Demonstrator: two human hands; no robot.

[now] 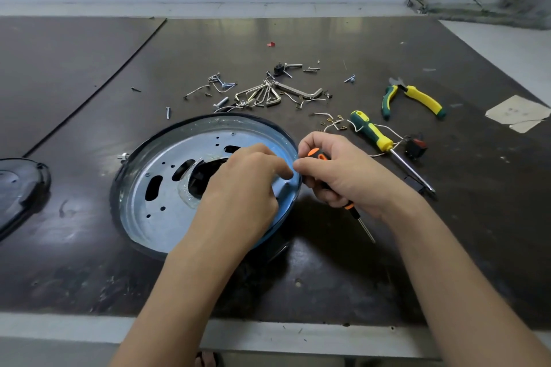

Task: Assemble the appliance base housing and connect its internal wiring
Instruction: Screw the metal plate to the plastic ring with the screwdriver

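Head view: the base (155, 202) lies flat on the table (328, 277), metal plate uppermost inside its dark rim, with the plate's slots and holes exposed. The left hand (241, 185) is laid over the right half of the plate, probably to steady it, with the forefinger stretched to the right rim. Whether anything is pinched at its fingertips cannot be told.

The right hand (343, 170) is placed just right of the base. Its lower fingers are wrapped round the orange-and-black handle of a screwdriver (317, 155), and the shaft is pointed down toward the near edge of the table, away from the work. The tool is judged to be parked in the palm so that thumb and forefinger are freed. These meet the left forefinger at the rim, where a small part, likely a screw, may be passed or set. None is visible.

Beyond the base, hex keys (262, 95) and loose screws (222, 85) are scattered. Right of the base, a second screwdriver (372, 135), white wires (331, 126) and a black switch (416, 146) are kept within reach. Pliers (417, 98) lie farther right. A dark cover (18, 188) is set aside well left of the base.

Wiring is judged not yet connected.
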